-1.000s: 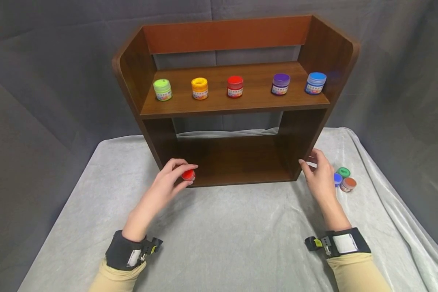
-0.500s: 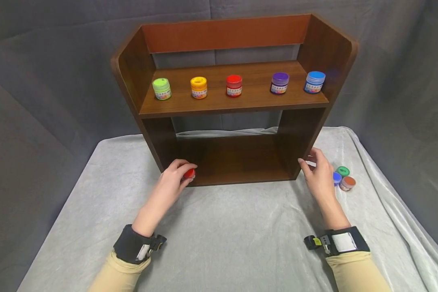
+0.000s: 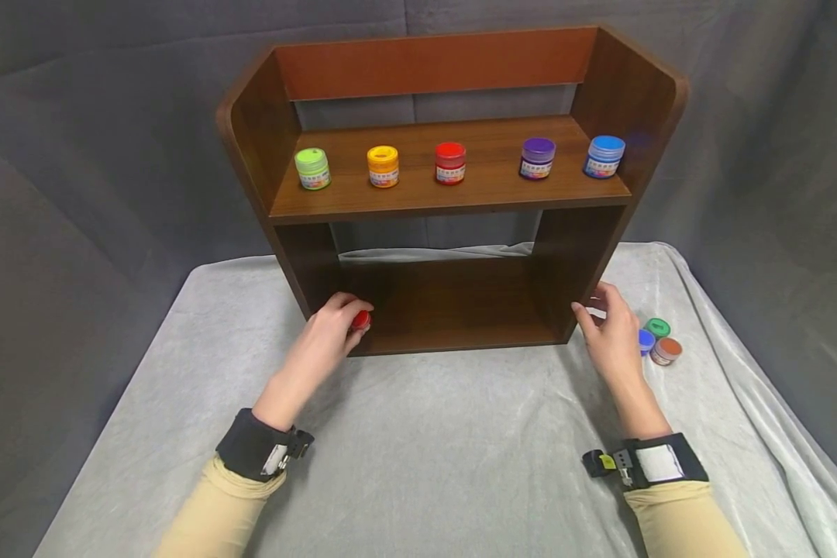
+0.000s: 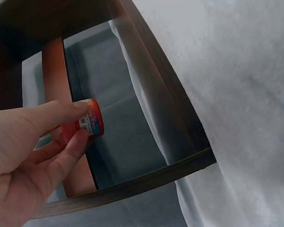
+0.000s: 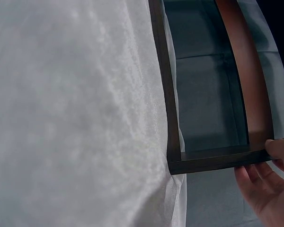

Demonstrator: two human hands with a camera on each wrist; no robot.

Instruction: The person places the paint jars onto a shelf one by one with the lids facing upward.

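Red jar [image 3: 361, 320] pinched in L hand [image 3: 324, 335] btwn thumb & fingertips, lid up, approx. upright; low shelf [image 3: 460, 310] stretches R of those fingers, can't tell if jar touches. R hand [image 3: 612, 337], farther off, grips side panel [image 3: 572, 263].

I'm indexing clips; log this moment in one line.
left hand: holds red jar | right hand: grips rack's right side | upper shelf: five jars

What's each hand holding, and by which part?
Left hand: a red jar, pinched by its sides. Right hand: the shelf, by the front edge of its side panel.
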